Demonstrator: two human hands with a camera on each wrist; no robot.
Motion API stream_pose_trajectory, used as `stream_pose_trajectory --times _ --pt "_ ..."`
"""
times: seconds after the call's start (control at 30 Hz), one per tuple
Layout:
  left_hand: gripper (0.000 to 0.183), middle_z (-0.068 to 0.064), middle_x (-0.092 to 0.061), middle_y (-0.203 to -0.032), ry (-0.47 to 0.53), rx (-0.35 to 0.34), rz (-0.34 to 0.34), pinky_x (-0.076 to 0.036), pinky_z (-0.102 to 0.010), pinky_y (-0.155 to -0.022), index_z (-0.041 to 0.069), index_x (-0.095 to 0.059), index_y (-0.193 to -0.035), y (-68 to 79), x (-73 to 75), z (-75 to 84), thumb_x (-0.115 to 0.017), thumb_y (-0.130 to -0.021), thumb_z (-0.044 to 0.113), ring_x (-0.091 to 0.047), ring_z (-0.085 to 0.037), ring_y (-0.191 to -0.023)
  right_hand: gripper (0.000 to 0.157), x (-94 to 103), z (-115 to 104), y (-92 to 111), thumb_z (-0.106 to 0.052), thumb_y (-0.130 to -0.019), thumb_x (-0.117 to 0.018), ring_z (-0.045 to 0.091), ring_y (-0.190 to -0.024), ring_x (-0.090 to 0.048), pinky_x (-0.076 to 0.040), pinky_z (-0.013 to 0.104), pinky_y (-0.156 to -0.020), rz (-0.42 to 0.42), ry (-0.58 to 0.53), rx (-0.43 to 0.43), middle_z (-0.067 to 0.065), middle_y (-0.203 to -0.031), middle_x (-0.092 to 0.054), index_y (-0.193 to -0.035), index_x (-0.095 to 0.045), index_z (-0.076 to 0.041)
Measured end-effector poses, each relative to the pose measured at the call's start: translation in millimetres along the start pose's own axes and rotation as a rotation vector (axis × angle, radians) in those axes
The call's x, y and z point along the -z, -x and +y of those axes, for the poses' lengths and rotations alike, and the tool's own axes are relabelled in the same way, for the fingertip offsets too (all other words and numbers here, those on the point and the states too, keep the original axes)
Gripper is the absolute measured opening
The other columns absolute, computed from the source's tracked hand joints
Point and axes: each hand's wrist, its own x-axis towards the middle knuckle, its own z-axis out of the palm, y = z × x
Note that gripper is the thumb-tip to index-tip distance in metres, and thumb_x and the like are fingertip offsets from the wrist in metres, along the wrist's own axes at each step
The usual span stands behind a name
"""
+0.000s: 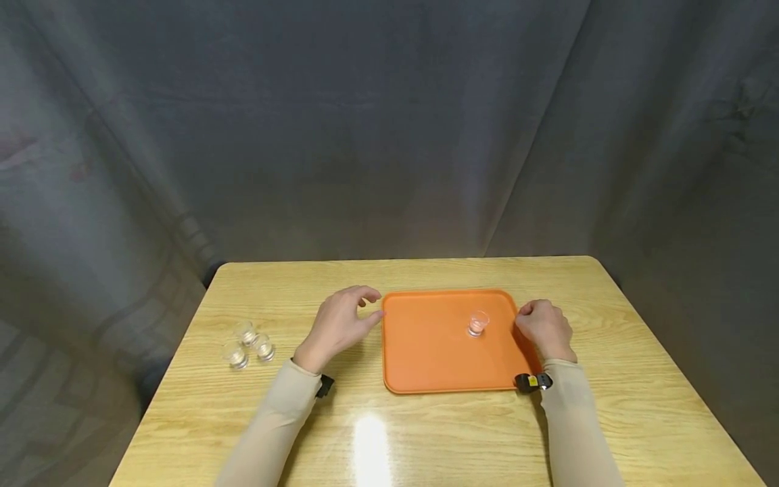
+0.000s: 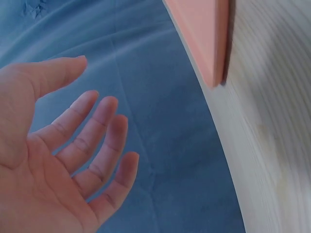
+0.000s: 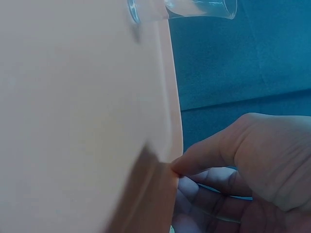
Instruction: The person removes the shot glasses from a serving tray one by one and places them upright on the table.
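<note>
An orange tray (image 1: 426, 362) lies on the table. Toward its right side stands a small clear glass (image 1: 478, 323). My right hand (image 1: 546, 329) grips the tray's right rim; in the right wrist view its thumb (image 3: 209, 151) presses the top of the edge while the fingers curl below it. At the opposite side, my left hand (image 1: 342, 319) hovers by the tray's left rim with thumb and fingers spread and loosely bent. The left wrist view shows this hand (image 2: 58, 145) holding nothing, apart from the tray's corner (image 2: 214, 68).
Three small clear glasses, a front one (image 1: 236, 355), a rear one (image 1: 246, 333) and a right one (image 1: 264, 348), stand close together on the wooden table (image 1: 462, 439), left of the left hand. A dark grey curtain (image 1: 377, 135) hangs behind the table and along both sides.
</note>
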Motion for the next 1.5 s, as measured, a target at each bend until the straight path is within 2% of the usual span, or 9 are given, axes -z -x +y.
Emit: stream_pose_trajectory --times 0.23,0.4,0.8,1.0,1.2,1.33,1.5 --pt "0.031 -0.002 -0.078 -0.120 0.043 -0.017 -0.036 -0.058 -0.043 -0.086 0.016 -0.077 -0.123 -7.3 -9.8 9.0 -0.080 -0.097 0.032 -0.073 -0.023 -0.105 0.018 -1.6 -2.4 -0.2 -0.015 -0.093 -0.063 0.034 -0.083 -0.059 -0.042 0.044 -0.073 -0.004 0.002 -0.002 0.019 -0.096 -0.068 -0.103 -0.069 -0.001" --pt "0.030 0.001 -0.078 -0.119 0.045 -0.001 -0.050 -0.058 -0.042 -0.088 0.018 -0.077 -0.123 -13.0 -18.9 11.4 -0.079 -0.098 0.033 -0.073 -0.021 -0.106 0.019 -1.2 -2.2 -0.4 -0.016 -0.094 -0.062 0.034 -0.083 -0.059 -0.042 0.043 -0.073 -0.007 0.005 0.003 0.019 -0.098 -0.068 -0.104 -0.069 -0.001" --pt "0.035 -0.001 -0.077 -0.126 0.096 0.011 -0.151 -0.057 -0.043 -0.094 0.014 -0.074 -0.130 -24.6 -45.4 27.0 -0.074 -0.100 0.034 -0.071 -0.023 -0.116 0.020 -1.4 2.6 -0.8 -0.016 -0.092 -0.061 0.034 -0.084 -0.059 -0.043 0.044 -0.073 -0.006 0.001 -0.007 0.020 -0.099 -0.068 -0.104 -0.070 -0.002" --pt "0.036 -0.002 -0.076 -0.127 0.112 0.001 -0.184 -0.058 -0.039 -0.088 0.014 -0.074 -0.132 -29.9 -67.7 34.4 -0.074 -0.101 0.033 -0.072 -0.022 -0.110 0.021 -0.5 6.2 -1.5 -0.018 -0.090 -0.060 0.035 -0.084 -0.063 -0.046 0.046 -0.070 0.020 0.026 0.028 0.020 -0.102 -0.071 -0.101 -0.072 -0.005" --pt "0.037 -0.001 -0.076 -0.127 0.099 -0.009 -0.193 -0.058 -0.032 -0.086 0.015 -0.074 -0.133 -35.8 -82.3 39.7 -0.073 -0.102 0.034 -0.073 -0.019 -0.108 0.020 -2.5 5.5 -1.8 -0.018 -0.090 -0.061 0.035 -0.083 -0.062 -0.045 0.046 -0.071 0.011 0.021 0.018 0.019 -0.100 -0.071 -0.101 -0.071 -0.004" --pt "0.036 0.001 -0.076 -0.128 0.105 -0.010 -0.201 -0.057 -0.031 -0.087 0.016 -0.073 -0.134 -40.0 -89.7 45.9 -0.072 -0.102 0.034 -0.073 -0.018 -0.108 0.019 -2.5 4.9 -1.7 -0.018 -0.090 -0.061 0.034 -0.082 -0.062 -0.045 0.046 -0.071 0.017 0.023 0.027 0.019 -0.098 -0.070 -0.100 -0.071 -0.004" --pt "0.037 0.002 -0.076 -0.126 0.117 -0.015 -0.217 -0.054 -0.025 -0.077 0.017 -0.073 -0.134 -46.4 -98.4 56.2 -0.073 -0.102 0.035 -0.071 -0.009 -0.087 0.018 -1.4 4.7 -1.5 -0.017 -0.090 -0.062 0.034 -0.080 -0.061 -0.044 0.046 -0.070 0.027 0.021 0.039 0.019 -0.097 -0.070 -0.098 -0.071 -0.004"
